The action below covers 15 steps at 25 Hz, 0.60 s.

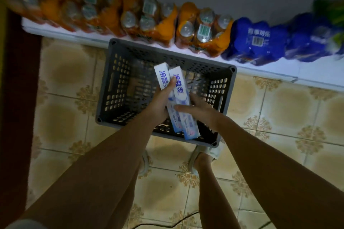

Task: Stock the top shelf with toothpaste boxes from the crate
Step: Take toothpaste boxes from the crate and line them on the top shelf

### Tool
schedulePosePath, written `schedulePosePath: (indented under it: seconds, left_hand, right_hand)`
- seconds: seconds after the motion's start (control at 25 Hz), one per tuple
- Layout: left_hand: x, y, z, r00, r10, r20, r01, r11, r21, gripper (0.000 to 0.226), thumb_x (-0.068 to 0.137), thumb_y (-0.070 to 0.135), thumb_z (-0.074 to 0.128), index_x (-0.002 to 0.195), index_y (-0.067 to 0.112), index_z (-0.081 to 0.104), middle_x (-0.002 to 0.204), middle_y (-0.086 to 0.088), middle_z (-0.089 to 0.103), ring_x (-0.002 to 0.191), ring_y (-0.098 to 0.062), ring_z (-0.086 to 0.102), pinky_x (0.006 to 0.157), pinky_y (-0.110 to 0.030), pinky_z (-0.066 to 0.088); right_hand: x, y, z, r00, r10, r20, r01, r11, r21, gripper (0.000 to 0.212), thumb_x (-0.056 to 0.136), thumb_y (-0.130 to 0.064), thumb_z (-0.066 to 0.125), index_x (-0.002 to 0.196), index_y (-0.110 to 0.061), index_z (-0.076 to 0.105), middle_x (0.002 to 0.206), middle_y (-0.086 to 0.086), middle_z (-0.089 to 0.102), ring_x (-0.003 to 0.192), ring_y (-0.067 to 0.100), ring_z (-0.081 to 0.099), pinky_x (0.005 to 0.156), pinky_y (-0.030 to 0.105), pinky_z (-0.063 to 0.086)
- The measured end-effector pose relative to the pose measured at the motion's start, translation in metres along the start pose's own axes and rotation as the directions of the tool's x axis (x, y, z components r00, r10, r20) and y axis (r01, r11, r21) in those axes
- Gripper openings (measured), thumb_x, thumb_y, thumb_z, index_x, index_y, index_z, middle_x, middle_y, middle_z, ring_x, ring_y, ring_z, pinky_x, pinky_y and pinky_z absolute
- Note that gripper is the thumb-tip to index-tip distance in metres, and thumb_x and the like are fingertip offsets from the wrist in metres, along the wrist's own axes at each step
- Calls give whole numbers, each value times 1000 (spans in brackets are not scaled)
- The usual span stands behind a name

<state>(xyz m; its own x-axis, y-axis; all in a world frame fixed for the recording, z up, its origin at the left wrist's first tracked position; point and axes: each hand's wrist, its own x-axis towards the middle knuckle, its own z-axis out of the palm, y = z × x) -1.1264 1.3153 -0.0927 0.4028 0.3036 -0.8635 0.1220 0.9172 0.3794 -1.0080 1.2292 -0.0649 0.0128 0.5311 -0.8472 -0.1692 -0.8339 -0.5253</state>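
Observation:
Two white and blue toothpaste boxes are held side by side above a dark grey perforated crate (119,87) on the tiled floor. My left hand (160,104) grips the left toothpaste box (161,75), its thumb lying across the box face. The right toothpaste box (180,91) is longer in view, and my right hand (199,111) holds it from the right with the thumb over its front. Through the holes the crate's bottom looks bare where it shows; the hands and boxes hide its middle.
A low white shelf (279,74) runs behind the crate, holding several shrink-wrapped packs of orange cans (202,29) and blue packs (258,41). My feet in light shoes (201,156) stand just before the crate. A dark cable (167,223) lies on the floor near me.

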Motion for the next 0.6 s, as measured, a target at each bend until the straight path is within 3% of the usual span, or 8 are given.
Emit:
schedulePosePath:
  seconds: [0.08,0.2,0.32,0.48,0.6]
  left_hand:
    - [-40,12,9,1000,6,23,-5,999,-52,48,93,38,59,133,11,57,125,-13,67,111,-29,66,86,-41,57]
    - [-115,47,29,996,10,87,-5,999,-53,43,94,31,58,131,9,58,127,-14,66,109,-28,66,83,-39,57]
    - [-202,105,40,988,24,155,-45,989,137,31,93,28,61,119,12,63,118,-10,70,103,-23,68,82,-34,54]
    - [-308,199,21,968,132,211,-201,914,351,71,73,16,81,136,14,48,125,-14,65,110,-30,66,94,-49,53]
    - [-377,254,19,944,88,317,-255,806,534,71,74,6,80,137,8,48,129,-10,63,111,-26,67,89,-41,57]
  right_hand:
    - [-34,-24,11,998,-40,-43,37,997,-68,43,82,-18,78,117,-26,54,104,-10,68,83,-2,64,62,12,48]
    - [-101,-67,21,993,-101,-66,93,989,-116,48,77,-16,82,116,-23,56,105,-9,69,92,9,67,71,20,52]
    - [-183,-127,26,986,-163,-25,155,967,-202,61,76,-16,83,127,-19,50,117,-5,68,101,9,66,83,28,54]
    - [-286,-207,28,970,-213,116,243,841,-484,61,76,-19,83,124,-23,47,111,-12,65,96,0,62,80,23,52]
    - [-343,-256,46,953,-251,172,303,736,-605,62,72,-30,86,122,-24,50,115,-7,66,101,10,66,88,32,54]
